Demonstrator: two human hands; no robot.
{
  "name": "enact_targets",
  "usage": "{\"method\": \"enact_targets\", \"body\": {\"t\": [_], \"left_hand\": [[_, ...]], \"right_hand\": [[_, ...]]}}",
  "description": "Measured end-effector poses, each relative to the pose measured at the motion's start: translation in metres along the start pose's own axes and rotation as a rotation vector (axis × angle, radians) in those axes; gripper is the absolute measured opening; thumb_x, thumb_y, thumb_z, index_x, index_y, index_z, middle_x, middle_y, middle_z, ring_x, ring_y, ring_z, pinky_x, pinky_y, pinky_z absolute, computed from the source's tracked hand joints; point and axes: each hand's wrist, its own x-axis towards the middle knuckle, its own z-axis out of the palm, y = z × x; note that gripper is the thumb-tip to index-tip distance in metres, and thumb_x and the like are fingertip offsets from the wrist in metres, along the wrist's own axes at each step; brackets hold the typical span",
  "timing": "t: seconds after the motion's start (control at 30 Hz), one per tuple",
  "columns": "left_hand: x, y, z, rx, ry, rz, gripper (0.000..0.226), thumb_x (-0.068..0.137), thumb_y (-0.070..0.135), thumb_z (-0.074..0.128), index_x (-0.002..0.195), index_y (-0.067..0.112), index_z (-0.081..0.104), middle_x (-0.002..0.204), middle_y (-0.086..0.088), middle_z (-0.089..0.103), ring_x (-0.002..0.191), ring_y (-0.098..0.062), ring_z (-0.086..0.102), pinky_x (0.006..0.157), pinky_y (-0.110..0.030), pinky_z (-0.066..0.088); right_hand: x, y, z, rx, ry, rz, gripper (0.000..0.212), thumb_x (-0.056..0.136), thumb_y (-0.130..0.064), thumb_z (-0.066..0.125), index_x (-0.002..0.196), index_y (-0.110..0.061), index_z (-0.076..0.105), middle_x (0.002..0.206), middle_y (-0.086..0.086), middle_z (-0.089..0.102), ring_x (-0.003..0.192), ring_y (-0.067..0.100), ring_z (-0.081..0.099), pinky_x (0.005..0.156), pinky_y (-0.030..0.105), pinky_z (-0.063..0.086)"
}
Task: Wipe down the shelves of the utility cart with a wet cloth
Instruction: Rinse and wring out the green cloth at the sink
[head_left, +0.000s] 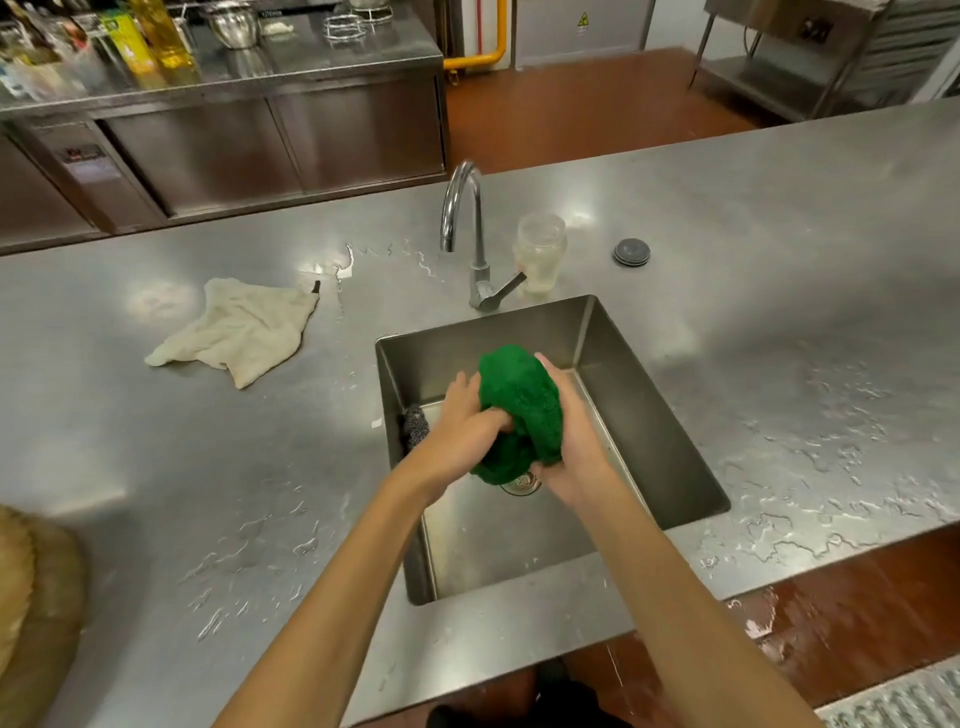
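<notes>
This is a commercial kitchen. A long stainless-steel desk (727, 270) runs across the view, wet with streaks of water, and a deep square steel sink (654, 415) is set into it under a tall curved tap (470, 234). Behind it stands a steel cabinet (270, 140) with flat doors and a small control panel (83, 156), its top carrying oil bottles (161, 36), a metal bowl (236, 23) and wire racks (345, 26). The floor (571, 104) is a plain red-brown. A yellow pipe (488, 52) runs down the far wall, and a steel table (789, 57) stands in the far right corner.
</notes>
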Motion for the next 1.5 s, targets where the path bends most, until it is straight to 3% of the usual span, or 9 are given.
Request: {"method": "enact_targets", "body": {"t": [0.07,0.17,0.27,0.4,0.67,0.93,1.2,1.33,1.5], "left_hand": [[-0.005,-0.005,-0.004,-0.250,-0.152,-0.082,0.053,0.061,0.017,0.063,0.113,0.030,0.060,0.111,-0.004,0.063,0.104,-0.022,0.055,0.090,-0.034,0.047],[-0.007,-0.008,0.001,-0.683,-0.264,-0.132,0.069,0.058,0.032,0.088,0.122,0.018,0.066,0.131,-0.017,0.064,0.122,-0.037,0.058,0.106,-0.059,0.040],[0.006,0.004,0.019,-0.756,-0.093,-0.162,0.064,0.072,0.067,0.070,0.119,0.024,0.072,0.129,-0.012,0.068,0.121,-0.033,0.064,0.104,-0.058,0.045],[0.028,0.012,0.037,-0.933,0.181,-0.202,0.072,0.082,0.072,0.057,0.121,0.012,0.069,0.116,-0.009,0.073,0.111,-0.026,0.068,0.100,-0.045,0.052],[0.056,-0.006,0.034,-0.910,0.641,-0.211,0.055,0.054,0.057,0.073,0.090,0.015,0.071,0.092,-0.007,0.068,0.085,-0.023,0.068,0.066,-0.032,0.053],[0.060,-0.020,0.023,-0.803,0.845,-0.224,0.032,0.081,0.039,0.066,0.089,0.008,0.068,0.088,-0.016,0.067,0.080,-0.029,0.067,0.071,-0.040,0.055],[0.061,-0.008,0.021,-0.629,0.881,-0.223,0.031,0.092,0.027,0.057,0.064,0.015,0.056,0.058,-0.002,0.054,0.055,-0.019,0.053,0.055,-0.029,0.044],[0.057,-0.004,0.019,-0.531,0.819,-0.212,0.027,0.093,0.035,0.056,0.076,0.015,0.062,0.077,-0.008,0.064,0.078,-0.026,0.065,0.072,-0.037,0.054],[0.048,0.005,-0.009,-0.265,0.781,-0.120,0.036,0.101,0.046,0.048,0.084,0.021,0.068,0.087,0.001,0.069,0.085,-0.013,0.065,0.074,-0.026,0.051]], "right_hand": [[0.010,-0.007,-0.008,-0.028,0.095,-0.069,0.070,0.057,-0.053,0.086,0.114,-0.016,0.072,0.118,0.016,0.070,0.108,0.033,0.068,0.094,0.050,0.054],[0.017,-0.020,-0.012,-0.148,0.182,-0.225,0.044,0.061,-0.038,0.086,0.101,-0.027,0.074,0.108,0.006,0.073,0.103,0.028,0.070,0.091,0.053,0.056],[0.016,-0.023,-0.008,-0.255,0.150,-0.343,0.042,0.074,-0.030,0.081,0.113,-0.038,0.066,0.109,-0.007,0.066,0.102,0.014,0.066,0.085,0.037,0.058],[0.016,-0.018,0.009,-0.332,0.107,-0.492,0.035,0.077,-0.042,0.077,0.108,-0.030,0.065,0.102,-0.004,0.069,0.095,0.014,0.068,0.080,0.035,0.058],[0.033,-0.006,0.029,-0.613,0.197,-0.653,0.028,0.072,-0.043,0.077,0.079,-0.024,0.059,0.071,-0.006,0.064,0.068,0.012,0.064,0.068,0.041,0.056],[0.041,-0.004,0.035,-0.636,0.141,-0.579,0.020,0.068,-0.040,0.067,0.065,-0.027,0.053,0.060,-0.009,0.056,0.058,0.010,0.055,0.059,0.032,0.051],[0.050,-0.016,0.035,-0.559,0.115,-0.540,0.024,0.069,-0.031,0.058,0.053,-0.015,0.048,0.052,-0.003,0.048,0.052,0.013,0.047,0.055,0.034,0.043],[0.053,-0.023,0.025,-0.559,0.042,-0.409,0.024,0.076,-0.033,0.064,0.062,-0.017,0.054,0.058,-0.005,0.055,0.060,0.012,0.055,0.059,0.033,0.047],[0.046,-0.044,-0.002,-0.764,-0.061,-0.312,0.045,0.074,-0.064,0.073,0.085,-0.023,0.057,0.088,-0.003,0.066,0.080,0.007,0.066,0.072,0.031,0.056]]}}
